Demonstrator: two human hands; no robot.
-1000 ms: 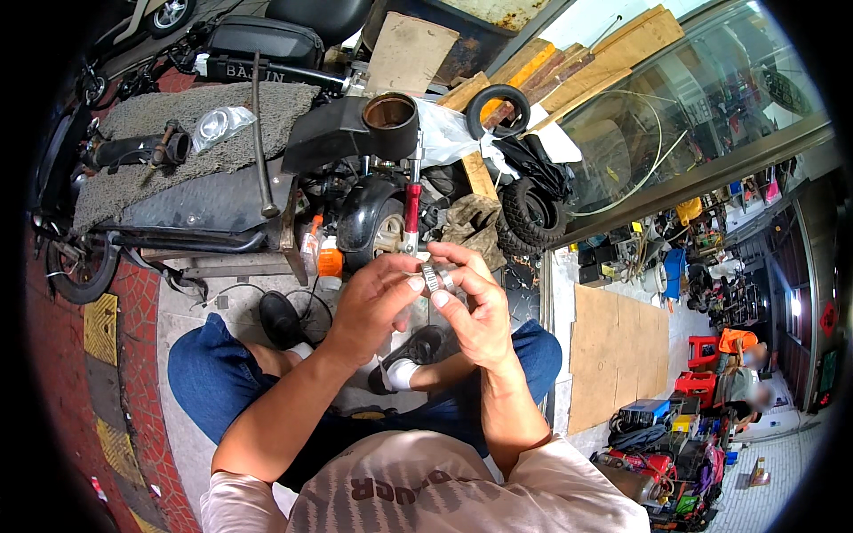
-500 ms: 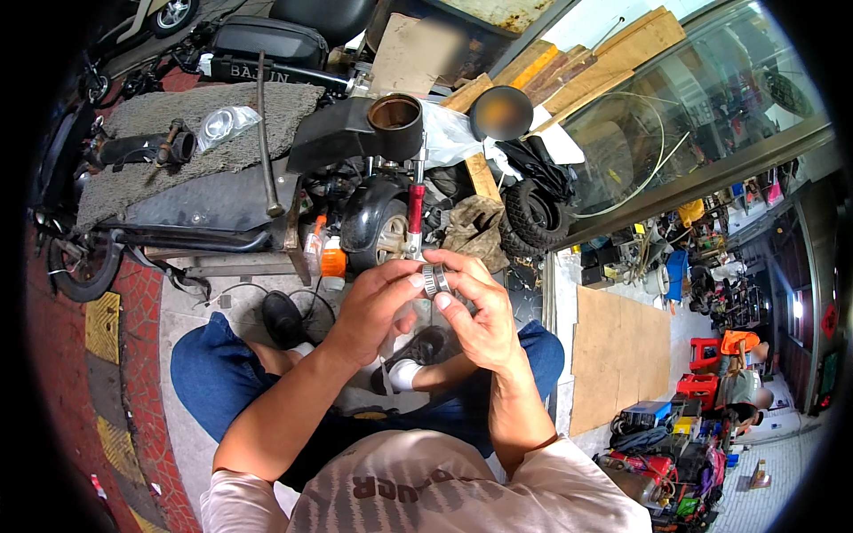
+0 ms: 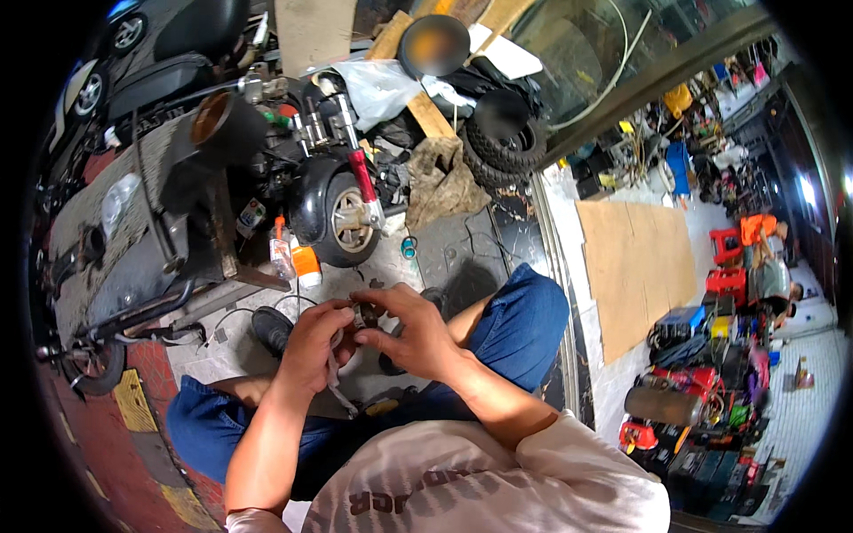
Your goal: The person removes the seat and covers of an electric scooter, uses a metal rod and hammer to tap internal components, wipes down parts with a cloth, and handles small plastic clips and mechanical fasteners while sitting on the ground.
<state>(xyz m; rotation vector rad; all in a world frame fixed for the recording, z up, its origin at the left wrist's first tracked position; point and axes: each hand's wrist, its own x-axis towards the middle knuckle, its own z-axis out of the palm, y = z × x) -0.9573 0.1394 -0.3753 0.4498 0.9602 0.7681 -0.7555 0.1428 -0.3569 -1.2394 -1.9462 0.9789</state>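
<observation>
A small metal ring with a slotted or ridged band (image 3: 364,314) is held between my two hands, in front of my crossed legs. My left hand (image 3: 315,345) closes on its left side with thumb and fingers. On the other side, my right hand (image 3: 413,333) grips it with the index finger above and the thumb below. A pale strip, like cloth or tissue (image 3: 334,377), hangs from my left hand. Just beyond my hands stands a small wheel (image 3: 354,220) in a black fender, with a red shock absorber (image 3: 362,176) beside it.
An orange-and-white bottle (image 3: 306,265) and a clear bottle (image 3: 281,256) stand left of the wheel. A bench with a grey mat (image 3: 75,209) holds a metal bar. Loose tyres (image 3: 505,151), a dirty rag (image 3: 437,182) and a cardboard sheet (image 3: 626,266) lie to the right.
My view has shifted, and my hands with the ring have moved left and lower in it. The ring has turned between my fingers; both hands still hold it.
</observation>
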